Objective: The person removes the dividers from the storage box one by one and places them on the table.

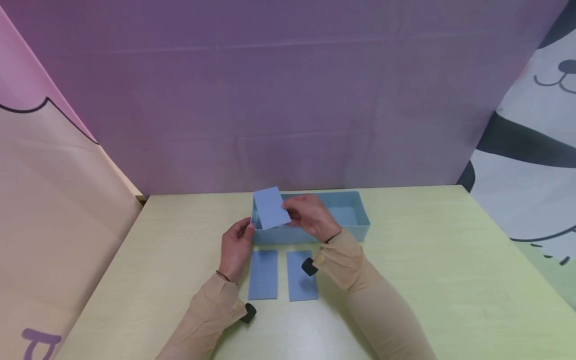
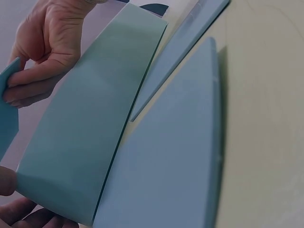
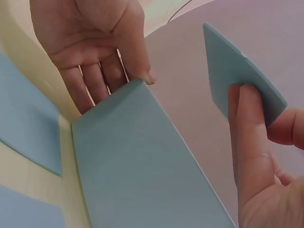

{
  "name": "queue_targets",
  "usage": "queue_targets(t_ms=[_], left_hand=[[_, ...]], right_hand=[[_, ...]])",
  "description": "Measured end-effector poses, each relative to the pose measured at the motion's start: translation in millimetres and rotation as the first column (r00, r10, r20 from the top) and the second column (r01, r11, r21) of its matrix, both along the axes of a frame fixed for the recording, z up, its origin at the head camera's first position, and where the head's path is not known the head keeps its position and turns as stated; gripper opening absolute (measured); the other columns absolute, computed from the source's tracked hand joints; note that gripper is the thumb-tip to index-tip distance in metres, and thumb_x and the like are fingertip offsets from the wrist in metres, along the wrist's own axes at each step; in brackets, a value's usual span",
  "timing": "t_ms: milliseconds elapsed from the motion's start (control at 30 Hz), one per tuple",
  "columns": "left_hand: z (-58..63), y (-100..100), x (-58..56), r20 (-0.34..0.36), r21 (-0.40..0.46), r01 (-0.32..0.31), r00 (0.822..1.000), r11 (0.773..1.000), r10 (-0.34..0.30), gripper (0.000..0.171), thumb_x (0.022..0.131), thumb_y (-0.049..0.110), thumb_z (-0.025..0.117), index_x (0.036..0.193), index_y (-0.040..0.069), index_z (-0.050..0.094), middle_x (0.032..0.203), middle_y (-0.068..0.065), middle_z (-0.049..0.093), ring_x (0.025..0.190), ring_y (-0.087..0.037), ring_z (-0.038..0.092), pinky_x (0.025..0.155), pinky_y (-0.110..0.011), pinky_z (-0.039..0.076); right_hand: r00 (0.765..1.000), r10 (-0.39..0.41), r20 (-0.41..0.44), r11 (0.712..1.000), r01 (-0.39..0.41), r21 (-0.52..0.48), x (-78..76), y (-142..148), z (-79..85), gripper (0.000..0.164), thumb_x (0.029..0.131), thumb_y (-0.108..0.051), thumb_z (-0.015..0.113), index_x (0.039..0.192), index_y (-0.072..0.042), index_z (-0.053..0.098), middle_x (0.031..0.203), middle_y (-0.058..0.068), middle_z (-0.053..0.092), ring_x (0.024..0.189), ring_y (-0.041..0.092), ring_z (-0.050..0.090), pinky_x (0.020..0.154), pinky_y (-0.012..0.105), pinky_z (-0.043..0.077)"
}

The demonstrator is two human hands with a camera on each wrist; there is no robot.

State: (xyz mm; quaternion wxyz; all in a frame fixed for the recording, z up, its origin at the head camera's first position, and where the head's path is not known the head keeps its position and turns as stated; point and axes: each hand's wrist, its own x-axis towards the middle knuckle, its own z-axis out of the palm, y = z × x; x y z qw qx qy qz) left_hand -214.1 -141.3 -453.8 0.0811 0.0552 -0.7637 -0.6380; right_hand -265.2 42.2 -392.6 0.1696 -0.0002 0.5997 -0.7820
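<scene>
A long, light blue open-topped box [image 1: 315, 234] stands toward the back of the table. My left hand [image 1: 236, 247] holds its left end, thumb at the top corner and fingers down along the end wall, as the right wrist view shows. In my right hand [image 1: 312, 215], a thin blue rectangular panel [image 1: 271, 207] is pinched at its edge between thumb and fingers. That panel is tilted above the box's left part and overlaps its rim in the head view. Two similar flat panels, a left one [image 1: 263, 275] and a right one [image 1: 302, 287], lie side by side before the box.
The pale wooden table [image 1: 450, 260] extends to both sides. A purple cloth backdrop [image 1: 292, 100] hangs right behind its far edge. Printed cloths flank it, with a black-and-white animal figure [image 1: 535, 140] on the right one.
</scene>
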Motion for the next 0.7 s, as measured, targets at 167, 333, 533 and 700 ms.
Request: queue_targets(t_ms=[167, 333, 533, 700], left_hand=[[1.4, -0.5, 0.1, 0.026, 0.004, 0.005, 1.000, 1.000, -0.005, 0.030, 0.092, 0.023, 0.050, 0.118, 0.008, 0.053, 0.115, -0.013, 0.056, 0.100, -0.015, 0.050, 0.087, -0.040, 0.045], [0.6, -0.3, 0.3, 0.011, 0.012, 0.006, 1.000, 1.000, -0.006, 0.030, 0.092, 0.021, 0.050, 0.117, 0.006, 0.054, 0.114, -0.015, 0.057, 0.099, -0.016, 0.051, 0.086, -0.040, 0.045], [0.2, -0.8, -0.7, 0.003, -0.004, 0.013, 1.000, 1.000, -0.013, 0.029, 0.092, 0.021, 0.049, 0.117, 0.007, 0.054, 0.115, -0.014, 0.057, 0.099, -0.015, 0.050, 0.086, -0.040, 0.045], [0.2, -1.8, -0.5, 0.007, -0.001, 0.018, 1.000, 1.000, -0.018, 0.030, 0.092, 0.021, 0.049, 0.117, 0.007, 0.054, 0.114, -0.014, 0.057, 0.098, -0.016, 0.051, 0.085, -0.040, 0.045]], right_hand=[[1.000, 0.010, 0.006, 1.000, -0.010, -0.011, 4.3, 0.4, 1.2, 0.006, 0.078, -0.005, 0.065, 0.081, 0.000, 0.066, 0.066, 0.005, 0.062, 0.060, 0.019, 0.055, 0.059, 0.032, 0.052], [1.000, 0.009, 0.015, 1.000, -0.009, 0.010, 8.2, 0.7, 2.1, 0.007, 0.078, -0.006, 0.065, 0.080, 0.000, 0.065, 0.066, 0.006, 0.063, 0.061, 0.019, 0.056, 0.057, 0.031, 0.052], [0.999, -0.030, 0.026, 0.999, 0.028, 0.046, 13.4, 2.8, 4.3, 0.008, 0.078, -0.008, 0.064, 0.079, 0.000, 0.064, 0.068, 0.007, 0.064, 0.063, 0.021, 0.058, 0.055, 0.031, 0.051], [0.999, -0.046, 0.019, 0.995, 0.044, 0.087, 17.9, 6.7, 3.8, 0.016, 0.079, -0.012, 0.064, 0.087, 0.002, 0.063, 0.073, 0.010, 0.065, 0.070, 0.025, 0.060, 0.059, 0.034, 0.052]])
